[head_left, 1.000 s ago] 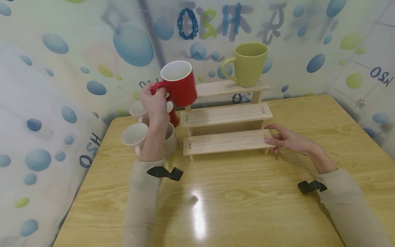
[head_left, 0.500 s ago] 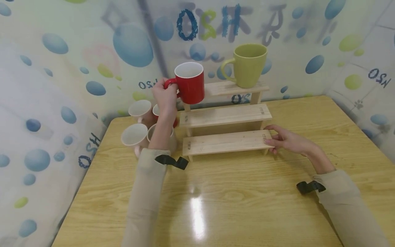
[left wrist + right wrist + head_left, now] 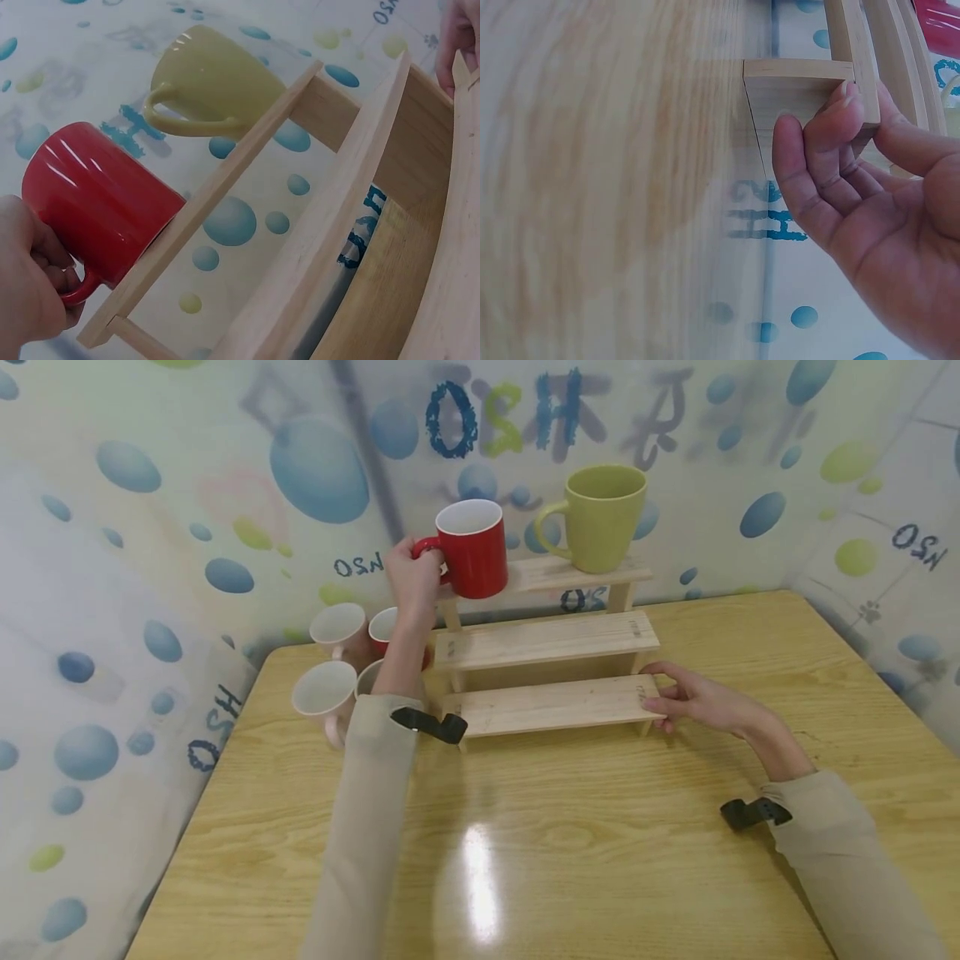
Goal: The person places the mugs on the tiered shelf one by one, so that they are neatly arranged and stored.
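Observation:
By its handle, my left hand (image 3: 415,578) grips a red mug (image 3: 474,556) with a white inside, held upright at the left end of the top tier of a three-tier wooden rack (image 3: 555,706). In the left wrist view the base of the mug meets the top board's edge. A yellow-green mug (image 3: 606,518) stands on the right part of that tier, handle facing left. My right hand (image 3: 697,697) holds the right end of the lowest board, thumb on top; the right wrist view shows its fingers (image 3: 821,154) curled beneath.
Left of the rack, several mugs stand grouped on the wooden table (image 3: 600,860): two pale pink ones, including the front pink mug (image 3: 324,689), another red mug (image 3: 382,627), and one partly hidden behind my left forearm. A patterned backdrop (image 3: 187,635) rises behind and beside the table.
My left hand has carried the red mug rightward from beside the rack to the left end of its top tier. My right hand has stayed on the lowest board.

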